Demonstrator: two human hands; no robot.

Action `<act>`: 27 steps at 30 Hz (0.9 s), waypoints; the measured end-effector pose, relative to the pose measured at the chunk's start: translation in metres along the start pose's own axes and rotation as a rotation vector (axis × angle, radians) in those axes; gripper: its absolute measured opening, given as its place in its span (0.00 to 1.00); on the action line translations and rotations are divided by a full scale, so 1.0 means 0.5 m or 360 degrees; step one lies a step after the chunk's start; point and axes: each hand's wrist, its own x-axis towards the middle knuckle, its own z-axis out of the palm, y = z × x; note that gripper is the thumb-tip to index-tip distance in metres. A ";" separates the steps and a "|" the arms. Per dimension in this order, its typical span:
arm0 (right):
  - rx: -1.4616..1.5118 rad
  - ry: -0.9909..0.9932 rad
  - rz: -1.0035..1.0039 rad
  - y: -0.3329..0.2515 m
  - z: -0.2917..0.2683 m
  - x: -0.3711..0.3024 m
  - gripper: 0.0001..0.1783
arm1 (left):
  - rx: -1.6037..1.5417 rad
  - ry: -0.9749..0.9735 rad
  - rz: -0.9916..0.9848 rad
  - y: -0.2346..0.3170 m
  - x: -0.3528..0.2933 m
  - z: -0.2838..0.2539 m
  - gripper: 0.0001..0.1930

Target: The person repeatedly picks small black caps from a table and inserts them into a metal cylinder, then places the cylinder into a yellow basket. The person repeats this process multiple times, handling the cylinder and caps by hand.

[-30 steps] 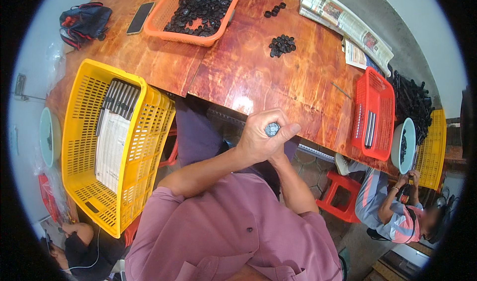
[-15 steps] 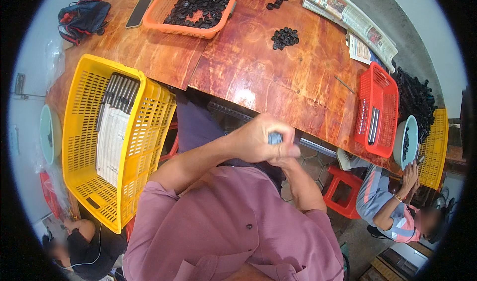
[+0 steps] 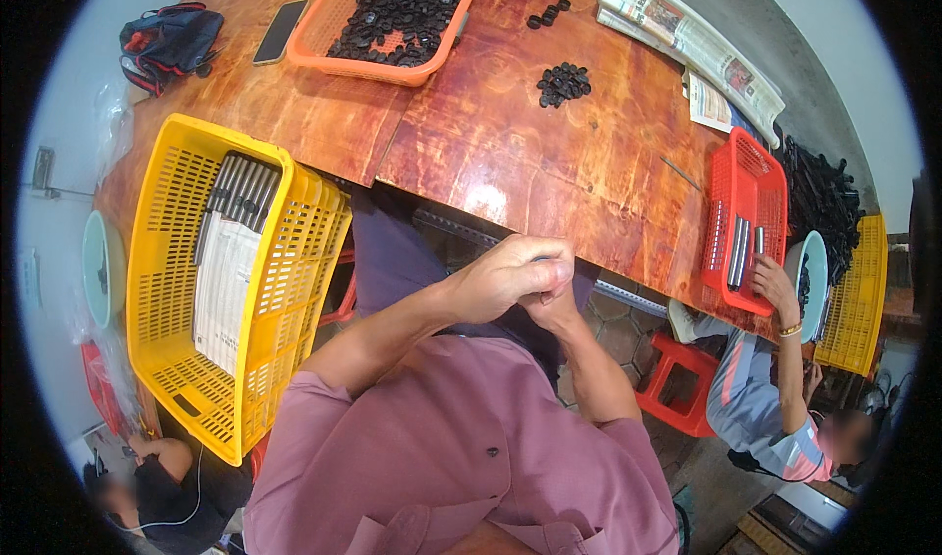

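My left hand [image 3: 502,278] and my right hand [image 3: 551,306] are closed together in front of my body, just off the near edge of the wooden table [image 3: 471,143]. The left fist lies over the right one, its thumb pressed along the top. Whatever is inside the two fists is almost wholly covered; only a small dark sliver shows at the left hand's fingers, too little to name. Beyond my hands, a small heap of black round caps [image 3: 563,85] lies on the table.
An orange basket [image 3: 412,72] of black caps stands at the back. Left is a yellow crate [image 3: 260,305] holding metal tubes [image 3: 240,187] and paper. At right, a co-worker's hand [image 3: 775,285] reaches into a red basket [image 3: 718,202] of tubes, beside a pale green bowl [image 3: 812,300].
The grey-blue round end that showed between my hands is now covered as the left hand has closed over it. The co-worker's hand has moved from the bowl to the red basket with a tube.
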 end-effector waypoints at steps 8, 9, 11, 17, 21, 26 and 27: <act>0.0686 0.0001 0.0404 0.003 0.023 0.023 0.28 | -0.0379 0.0264 0.0100 -0.016 0.026 -0.010 0.18; 0.0586 -0.0015 0.0342 0.008 0.018 0.030 0.28 | -0.0255 0.0296 0.0171 -0.014 0.027 -0.010 0.21; 0.0505 -0.0027 0.0316 -0.002 0.009 0.041 0.28 | -0.0015 0.0358 0.0311 -0.012 0.019 -0.008 0.28; 0.0358 -0.0292 0.0078 0.090 -0.009 0.044 0.17 | 0.0158 0.0636 0.0500 -0.051 0.001 0.029 0.17; 0.0281 -0.0126 0.0016 0.098 0.017 0.017 0.17 | 0.0510 0.0908 0.0526 -0.037 0.010 0.045 0.09; 0.0197 -0.0028 -0.0026 0.103 0.026 0.015 0.16 | 0.0303 0.0842 0.0291 -0.038 0.015 0.046 0.10; 0.0168 -0.0028 -0.0044 0.109 0.022 0.017 0.16 | 0.0334 0.0819 0.0293 -0.037 0.015 0.045 0.11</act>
